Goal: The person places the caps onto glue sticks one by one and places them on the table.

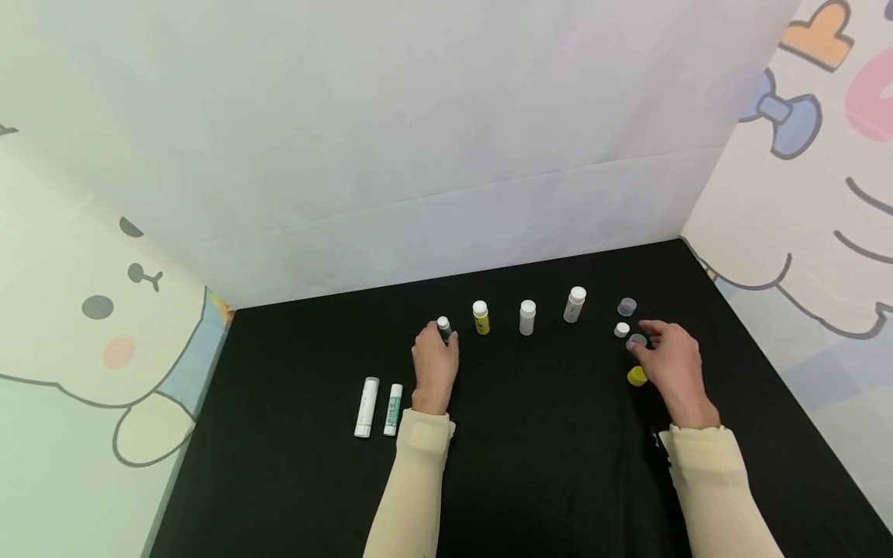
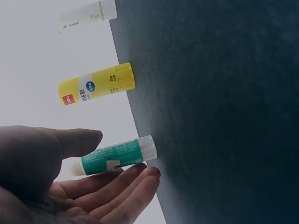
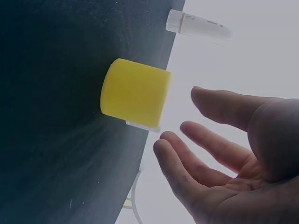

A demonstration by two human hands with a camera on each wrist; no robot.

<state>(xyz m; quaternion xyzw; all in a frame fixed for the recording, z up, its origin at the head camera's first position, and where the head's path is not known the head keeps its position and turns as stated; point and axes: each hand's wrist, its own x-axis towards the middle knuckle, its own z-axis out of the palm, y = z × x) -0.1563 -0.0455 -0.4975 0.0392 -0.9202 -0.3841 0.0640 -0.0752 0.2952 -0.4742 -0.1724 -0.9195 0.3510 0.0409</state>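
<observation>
A green glue stick [image 2: 117,156] without its cap, white top bare, stands on the black table. My left hand [image 1: 436,364] is around it, thumb on one side and fingers on the other, the fingers fairly straight; whether they touch it is hard to tell. On the right my right hand [image 1: 673,368] hovers with thumb and fingers spread, holding nothing. Nearest to it are a clear cap [image 1: 636,341], a yellow cap [image 3: 135,93] and a small white cap [image 1: 622,330]. Another clear cap [image 1: 627,307] lies farther back.
Right of the green stick stand an uncapped yellow glue stick [image 1: 481,319] and two white ones, a nearer [image 1: 527,319] and a farther [image 1: 574,305]. A large white stick [image 1: 367,408] and a green-and-white tube [image 1: 394,409] lie at left. White cloth walls [image 1: 418,155] enclose the table.
</observation>
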